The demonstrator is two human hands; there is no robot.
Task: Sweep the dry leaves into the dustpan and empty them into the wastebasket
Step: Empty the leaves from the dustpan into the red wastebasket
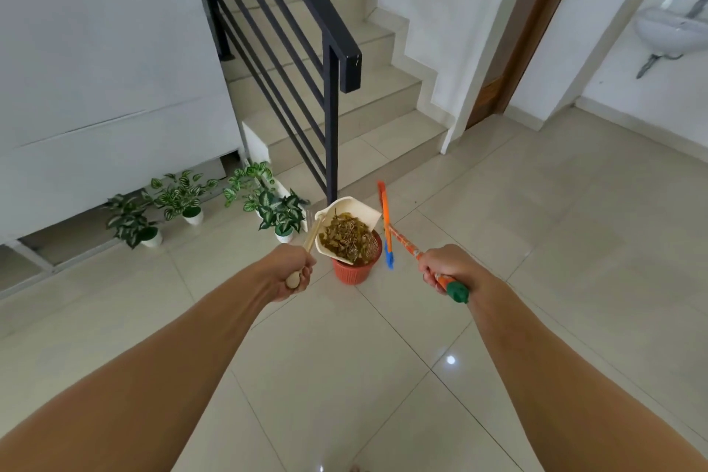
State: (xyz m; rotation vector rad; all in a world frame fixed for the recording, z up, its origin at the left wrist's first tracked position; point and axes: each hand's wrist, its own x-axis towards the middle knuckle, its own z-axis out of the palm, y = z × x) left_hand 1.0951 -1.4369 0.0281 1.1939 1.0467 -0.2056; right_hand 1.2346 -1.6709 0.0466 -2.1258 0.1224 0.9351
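My left hand (293, 272) grips the long wooden handle of a cream dustpan (358, 213), which is held tilted over the orange-red wastebasket (354, 274). Dry brown-green leaves (346, 236) lie heaped in the pan, reaching down to the basket's rim. My right hand (450, 268) grips the orange broom handle (406, 243) near its green end cap. The broom's orange and blue head (386, 226) stands on the floor just right of the basket.
Three potted green-and-white plants (180, 199) stand along the wall at left, close to the basket. A black stair railing post (331, 126) rises right behind it, with tiled stairs beyond. Beige floor tiles spread out to the right and front.
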